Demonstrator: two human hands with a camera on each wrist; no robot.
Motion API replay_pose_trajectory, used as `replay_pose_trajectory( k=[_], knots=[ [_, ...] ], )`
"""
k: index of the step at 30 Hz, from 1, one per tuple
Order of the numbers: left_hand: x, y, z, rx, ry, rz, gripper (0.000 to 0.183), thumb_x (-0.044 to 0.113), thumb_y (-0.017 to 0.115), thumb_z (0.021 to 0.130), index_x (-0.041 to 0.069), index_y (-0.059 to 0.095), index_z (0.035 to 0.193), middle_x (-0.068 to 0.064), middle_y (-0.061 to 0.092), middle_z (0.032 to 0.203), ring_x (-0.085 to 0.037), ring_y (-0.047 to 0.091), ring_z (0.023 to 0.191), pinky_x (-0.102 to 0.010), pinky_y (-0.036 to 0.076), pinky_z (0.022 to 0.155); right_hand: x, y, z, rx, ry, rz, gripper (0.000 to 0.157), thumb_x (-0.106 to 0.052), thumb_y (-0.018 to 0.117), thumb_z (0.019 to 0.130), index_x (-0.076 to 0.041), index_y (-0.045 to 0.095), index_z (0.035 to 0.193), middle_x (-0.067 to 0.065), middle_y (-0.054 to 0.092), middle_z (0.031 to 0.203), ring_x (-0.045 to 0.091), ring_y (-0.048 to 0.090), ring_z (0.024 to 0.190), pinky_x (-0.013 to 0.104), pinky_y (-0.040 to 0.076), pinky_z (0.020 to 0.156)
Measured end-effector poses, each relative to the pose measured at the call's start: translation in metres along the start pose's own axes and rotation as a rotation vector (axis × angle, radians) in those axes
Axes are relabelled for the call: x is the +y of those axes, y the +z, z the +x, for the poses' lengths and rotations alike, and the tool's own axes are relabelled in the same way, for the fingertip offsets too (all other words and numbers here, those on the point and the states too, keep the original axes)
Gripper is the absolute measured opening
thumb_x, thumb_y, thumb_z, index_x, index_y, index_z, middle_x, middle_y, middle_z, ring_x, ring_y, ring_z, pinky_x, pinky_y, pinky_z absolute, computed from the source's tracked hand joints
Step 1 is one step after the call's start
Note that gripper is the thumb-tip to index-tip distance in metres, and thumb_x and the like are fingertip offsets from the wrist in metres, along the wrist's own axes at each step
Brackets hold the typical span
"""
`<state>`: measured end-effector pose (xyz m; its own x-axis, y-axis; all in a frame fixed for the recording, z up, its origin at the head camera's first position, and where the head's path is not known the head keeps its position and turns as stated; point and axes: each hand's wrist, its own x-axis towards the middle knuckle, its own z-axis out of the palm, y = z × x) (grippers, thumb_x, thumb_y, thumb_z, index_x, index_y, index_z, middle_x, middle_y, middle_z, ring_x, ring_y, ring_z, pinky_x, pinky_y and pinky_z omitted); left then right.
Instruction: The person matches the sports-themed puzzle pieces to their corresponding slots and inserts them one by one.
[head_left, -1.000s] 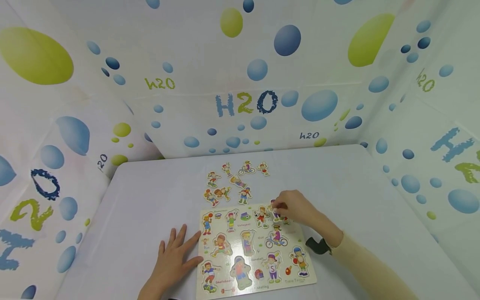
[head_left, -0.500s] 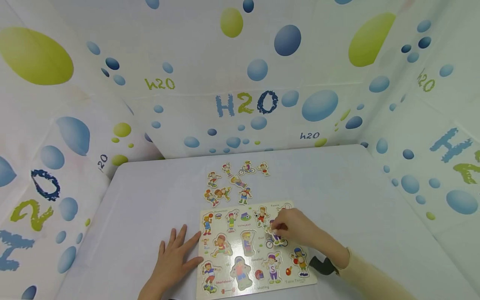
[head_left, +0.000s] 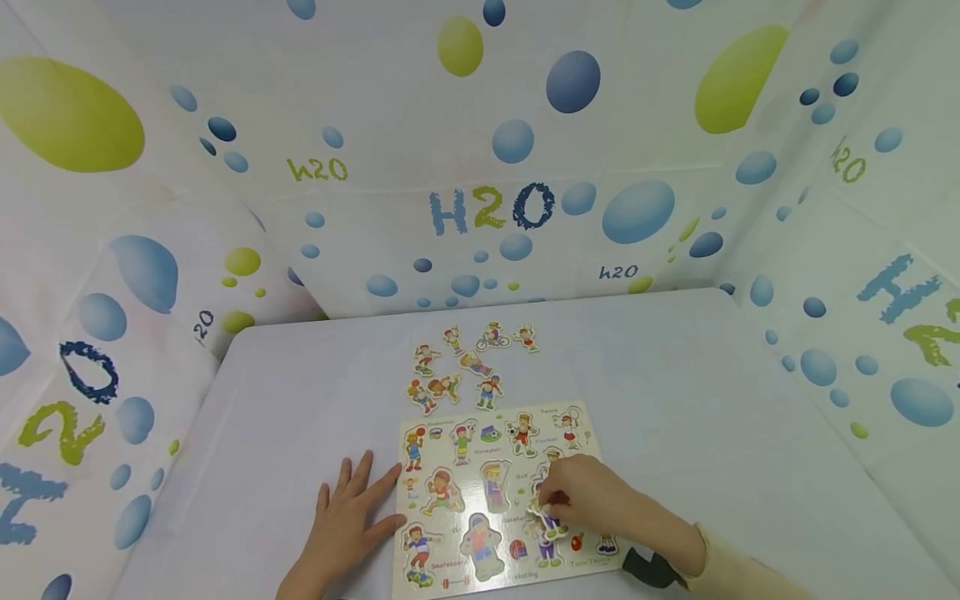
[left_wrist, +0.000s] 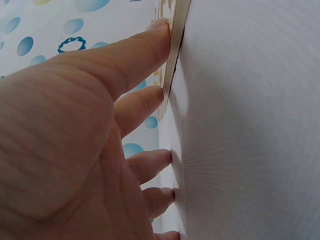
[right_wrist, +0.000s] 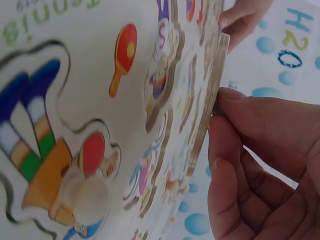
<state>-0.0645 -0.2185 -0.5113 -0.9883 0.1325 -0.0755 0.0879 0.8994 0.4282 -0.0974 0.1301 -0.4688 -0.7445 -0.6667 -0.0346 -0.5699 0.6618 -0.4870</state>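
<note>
A wooden puzzle board [head_left: 471, 483] printed with sports figures lies on the table. My right hand [head_left: 588, 497] pinches a puzzle piece [head_left: 555, 527], a figure with purple trousers, between thumb and fingertips. It holds the piece over the board's lower right part, above the baseball figure. In the right wrist view the puzzle piece [right_wrist: 214, 95] shows edge-on, its picture side hidden. With fingers spread, my left hand [head_left: 348, 517] lies at the board's left edge; the left wrist view shows the thumb and index fingertip touching that edge, the other fingertips on the table.
Several loose figure pieces [head_left: 476, 364] lie in a group beyond the board's far edge. White cloth covers the table [head_left: 300, 400]. Patterned curtains [head_left: 390, 167] with blue and green drops stand behind it and at both sides. A black strap [head_left: 651, 568] hangs at the right wrist.
My right hand has moved from the board's far right corner toward me, carrying the puzzle piece, and uncovered the tennis figure. The left hand has stayed in place.
</note>
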Motion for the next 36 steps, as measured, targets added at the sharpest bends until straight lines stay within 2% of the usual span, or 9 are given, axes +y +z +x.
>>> replay_pose_trajectory(
  k=[10,23,36],
  knots=[
    [-0.002,0.001,0.001,0.004,0.002,0.006,0.07,0.049,0.075,0.078,0.022,0.056,0.139,-0.025,0.031,0.156,-0.056,0.015,0.143,-0.08,0.012,0.105,-0.004,0.009,-0.002,-0.027,-0.095,-0.038,0.011,-0.009,0.078,0.08,-0.02,0.077,0.077,-0.015,0.062,0.069,-0.008,0.046,0.061,0.011,0.042,0.058],
    [-0.002,0.001,0.001,0.003,0.003,0.0,0.07,0.049,0.075,0.078,0.022,0.055,0.139,-0.024,0.03,0.156,-0.056,0.014,0.143,-0.08,0.011,0.105,-0.005,0.02,-0.006,-0.005,-0.082,-0.058,0.013,-0.006,0.078,0.074,-0.019,0.077,0.075,-0.016,0.059,0.065,-0.007,0.041,0.059,0.012,0.038,0.058],
    [-0.001,0.001,0.001,-0.001,0.0,0.0,0.07,0.049,0.075,0.078,0.022,0.055,0.139,-0.024,0.03,0.156,-0.056,0.014,0.143,-0.08,0.011,0.105,-0.003,0.026,-0.009,0.002,-0.012,-0.005,0.007,-0.011,0.079,0.078,-0.017,0.078,0.08,-0.016,0.062,0.07,-0.008,0.043,0.061,0.012,0.041,0.061]
  ],
)
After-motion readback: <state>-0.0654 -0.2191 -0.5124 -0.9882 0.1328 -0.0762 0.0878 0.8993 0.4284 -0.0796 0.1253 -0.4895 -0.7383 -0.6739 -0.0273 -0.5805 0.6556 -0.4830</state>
